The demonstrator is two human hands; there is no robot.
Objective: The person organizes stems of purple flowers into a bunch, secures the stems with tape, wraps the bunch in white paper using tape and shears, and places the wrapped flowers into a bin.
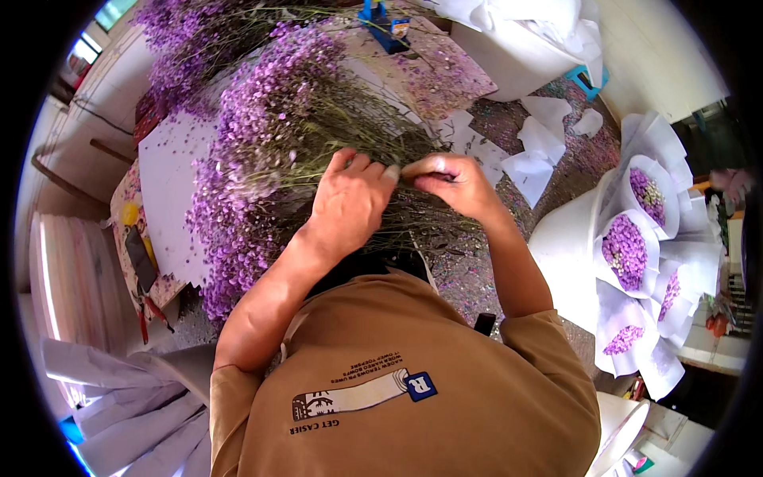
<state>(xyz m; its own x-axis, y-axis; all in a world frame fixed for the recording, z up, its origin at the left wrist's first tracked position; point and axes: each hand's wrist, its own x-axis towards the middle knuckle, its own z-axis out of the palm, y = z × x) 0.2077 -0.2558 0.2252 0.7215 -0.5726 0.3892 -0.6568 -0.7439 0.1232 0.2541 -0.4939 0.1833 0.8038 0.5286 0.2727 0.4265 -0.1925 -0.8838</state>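
Observation:
A large heap of dried purple gypsophila (250,143) lies before me, flower heads to the left and thin stems (387,122) running right. My left hand (354,200) is over the middle of the heap, its fingers curled round a few thin greenish stems. Just right of it, my right hand (459,182) has thumb and forefinger pinched together close to the left thumb. A dark bit of stem shows within the right hand; the fingers hide most of what they grip. More loose stems pass beneath both hands towards my lap.
A blue tape dispenser (387,27) stands on a petal-strewn board (447,71). White tubs (566,250) with paper-wrapped purple bouquets (626,250) are at right. At left lie a phone (140,256) and red-handled pliers (152,307). Paper scraps (536,149) litter the floor.

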